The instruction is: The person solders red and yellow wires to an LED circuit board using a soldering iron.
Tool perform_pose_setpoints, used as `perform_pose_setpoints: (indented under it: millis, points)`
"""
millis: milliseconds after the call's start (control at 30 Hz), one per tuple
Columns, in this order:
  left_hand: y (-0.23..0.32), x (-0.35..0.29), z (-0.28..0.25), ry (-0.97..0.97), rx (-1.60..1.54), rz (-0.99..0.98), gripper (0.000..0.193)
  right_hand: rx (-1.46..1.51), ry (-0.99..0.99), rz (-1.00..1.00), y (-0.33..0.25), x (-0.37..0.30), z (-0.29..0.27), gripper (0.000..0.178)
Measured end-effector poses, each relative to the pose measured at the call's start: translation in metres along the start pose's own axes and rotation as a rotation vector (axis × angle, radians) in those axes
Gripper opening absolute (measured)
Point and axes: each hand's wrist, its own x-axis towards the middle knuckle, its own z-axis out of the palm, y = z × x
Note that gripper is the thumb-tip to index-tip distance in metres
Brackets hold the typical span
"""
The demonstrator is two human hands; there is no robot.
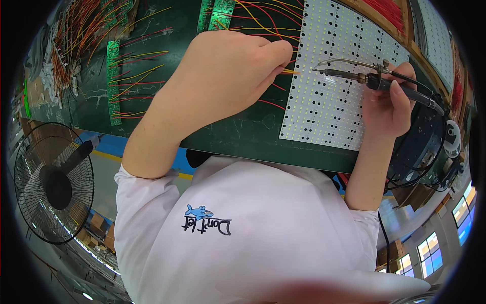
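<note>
My right hand [387, 106] is wrapped round a soldering iron [377, 81] with a thin curved metal tube [344, 60] fixed alongside it. Its tip points left, over a white LED board [324, 114] covered in rows of small pale chips and black dots. My left hand [243, 71] is closed in a pinch at the board's left edge. Yellow-orange wire ends [289, 72] stick out from its fingertips, close to the iron's tip. Red and yellow wires lie beneath and beyond this hand; the circuit boards they join are partly hidden by it.
A green circuit strip [113, 83] with wires lies on the dark green table [238, 134] at left. Bundled wires [76, 45] fill the far left corner. A fan [55, 185] stands beyond the table's left end. At right sits a dark box [412, 149] with cables.
</note>
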Motion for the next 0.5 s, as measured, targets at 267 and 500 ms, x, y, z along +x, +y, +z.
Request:
perform_pose_setpoints:
  millis: [267, 500]
  points:
    - [0.001, 0.003, -0.002, 0.029, -0.081, -0.059, 0.006, -0.12, -0.012, 0.008, 0.0, -0.005, 0.005, 0.015]
    - [0.001, 0.003, 0.002, 0.066, -0.103, -0.084, 0.006, -0.159, 0.038, 0.044, 0.001, -0.007, 0.008, 0.022]
